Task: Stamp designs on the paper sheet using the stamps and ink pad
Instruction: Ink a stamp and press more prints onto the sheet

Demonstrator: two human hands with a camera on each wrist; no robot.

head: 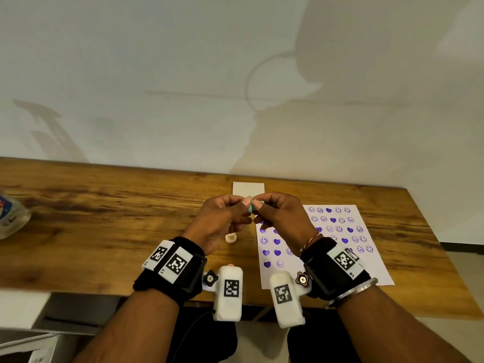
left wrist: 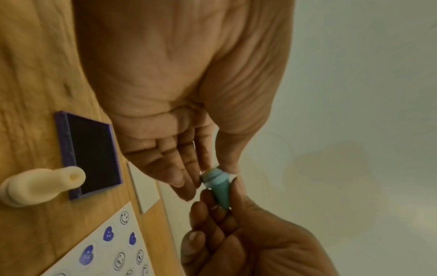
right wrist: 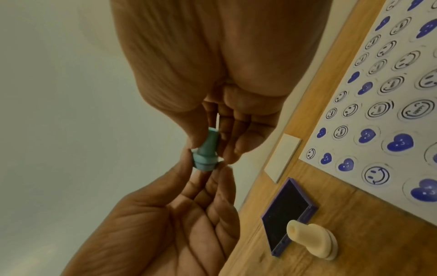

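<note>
Pinching a teal stamp (left wrist: 216, 184) between both hands (head: 222, 218) (head: 281, 218) above the ink pad (left wrist: 91, 157), readying it; next, I judge, comes inking.

we see a small teal stamp (left wrist: 216, 184) raised between both hands, a cream stamp (right wrist: 312, 239) upright below them, touching the open purple ink pad (left wrist: 91, 156); the paper sheet (head: 340, 247), filled with purple hearts and smileys, lies flat under the right wrist.
</note>
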